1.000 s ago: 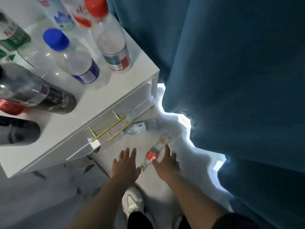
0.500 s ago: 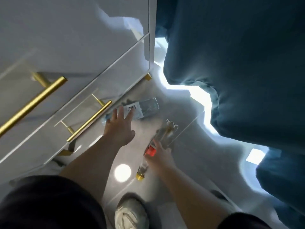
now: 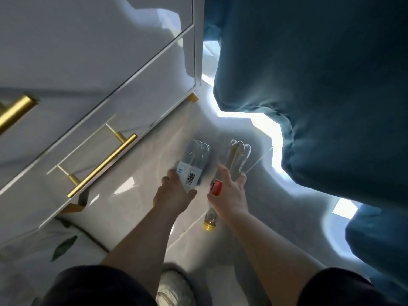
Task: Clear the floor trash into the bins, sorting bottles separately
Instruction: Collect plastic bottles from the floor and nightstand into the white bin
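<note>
Down near the glossy grey floor (image 3: 132,202), each hand grasps one bottle. The left hand (image 3: 174,195) curls its fingers and thumb round a clear ribbed plastic bottle (image 3: 196,155), over its white paper label (image 3: 191,178). The label carries a black barcode and a small blue mark too blurred to read. The right hand (image 3: 229,195) wraps round the middle of a slimmer yellow-capped bottle (image 3: 237,155), which is clear plastic with a lobed base and a faint yellowish tint inside. Its red label (image 3: 216,187) shows between thumb and forefinger, with no wording legible, and the yellow cap (image 3: 209,226) points back toward the person. The two bottles lie side by side, bases pointing away, and whether they touch the floor cannot be told. At left stands a glossy white drawer cabinet (image 3: 110,74) with brushed brass bar handles (image 3: 103,164), at right a heavy teal curtain (image 3: 320,85). A white shoe (image 3: 174,288) shows below.
</note>
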Available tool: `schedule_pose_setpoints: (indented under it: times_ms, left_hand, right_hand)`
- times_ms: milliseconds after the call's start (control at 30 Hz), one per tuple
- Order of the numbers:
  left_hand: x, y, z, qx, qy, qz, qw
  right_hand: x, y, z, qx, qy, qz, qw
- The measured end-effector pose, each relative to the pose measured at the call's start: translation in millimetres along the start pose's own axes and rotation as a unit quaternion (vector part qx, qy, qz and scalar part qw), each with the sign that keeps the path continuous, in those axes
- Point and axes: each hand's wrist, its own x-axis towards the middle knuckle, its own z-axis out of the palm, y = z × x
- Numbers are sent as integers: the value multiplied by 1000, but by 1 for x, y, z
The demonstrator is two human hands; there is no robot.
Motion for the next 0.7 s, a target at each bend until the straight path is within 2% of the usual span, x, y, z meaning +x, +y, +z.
schedule_pose_setpoints:
  times_ms: [100, 300, 500, 700]
  left_hand:
    - [0, -1, 5, -17, 9, -4, 1000]
    - [-26, -2, -9, -72, -44, -35, 996]
    - [-98, 13, -49, -129, -54, -43, 989]
    - [-183, 53, -112, -247, -49, -58, 966]
  right_hand:
    - [1, 0, 3, -1, -1, 2, 1000]
    - [-10, -2, -14, 6, -20, 29, 999]
    - [-53, -9, -73, -30, -34, -5, 999]
    - [-121, -51, -149, 22, -62, -15, 998]
